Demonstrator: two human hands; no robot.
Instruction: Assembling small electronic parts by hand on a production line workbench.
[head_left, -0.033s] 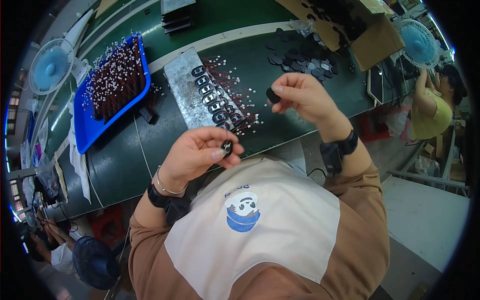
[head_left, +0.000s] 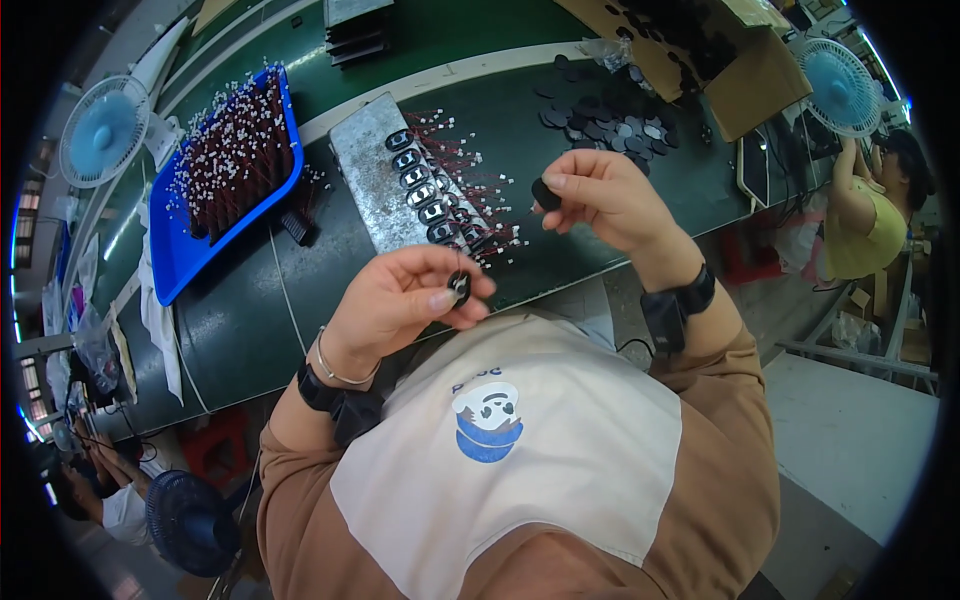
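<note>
Between the thumb and fingers of my left hand (head_left: 405, 295) is a small black oval part (head_left: 459, 287) with a silvery middle. My right hand (head_left: 610, 195) pinches a black disc (head_left: 546, 194), held apart from the left hand and farther off. Just beyond my left hand lies a scuffed metal plate (head_left: 370, 165). Along its right side runs a row of similar black oval parts (head_left: 412, 177), with dark red wires and white connectors (head_left: 505, 205) trailing to the right. Loose black discs (head_left: 605, 125) are scattered on the green bench beyond my right hand.
A blue tray (head_left: 180, 268) full of wired parts stands at the left, beside a small black block (head_left: 297, 228). An open cardboard box (head_left: 755, 95) holds dark pieces at the far right. Fans (head_left: 105, 125) and co-workers (head_left: 865, 215) are at both sides.
My left hand has shifted slightly to the right with the oval part, which is turned a little. My right hand sits slightly lower, still pinching the disc.
</note>
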